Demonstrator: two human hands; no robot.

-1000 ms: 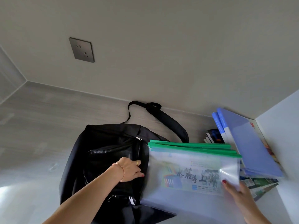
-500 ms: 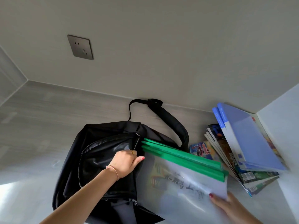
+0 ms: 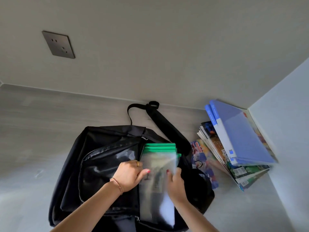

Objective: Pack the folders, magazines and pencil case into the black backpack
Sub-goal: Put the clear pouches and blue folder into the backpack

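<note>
The clear pouches (image 3: 158,166), flat beside the backpack (image 3: 107,166) a second ago, are now standing on end and sliding into its mouth. Right hand (image 3: 175,186) fingers are gripping them; left hand (image 3: 128,174) is clasping the opening's edge. Magazines (image 3: 222,158) and blue folders (image 3: 240,134) are waiting on the worktop (image 3: 33,131).

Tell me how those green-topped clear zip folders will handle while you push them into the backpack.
The green-topped folders probably flex: thin translucent plastic. Likely slippery, given the glossy sheen, so both hands grip them. The stacked green strips may fan apart.
</note>
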